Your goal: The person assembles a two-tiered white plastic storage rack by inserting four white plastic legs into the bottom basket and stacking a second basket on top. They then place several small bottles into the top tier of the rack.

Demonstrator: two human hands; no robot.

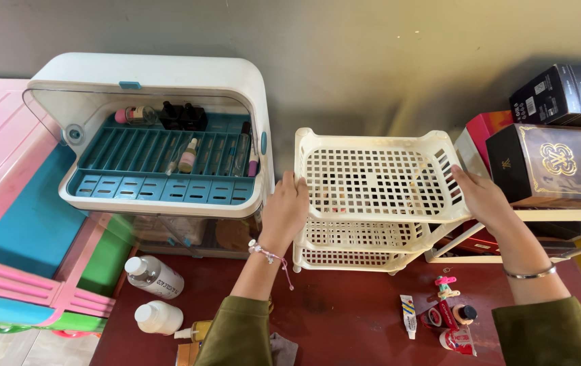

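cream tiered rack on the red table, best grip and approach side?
Grip the cream rack by the short end rims of its top tray, one hand from each side. The left hand and right hand already sit there. The rims are raised solid lips, while the slotted floor offers little hold. The storage box crowds the left side, so probably come from above there.

Storage case (168, 74) left of tiered rack (378, 183), boxes (555, 163) right
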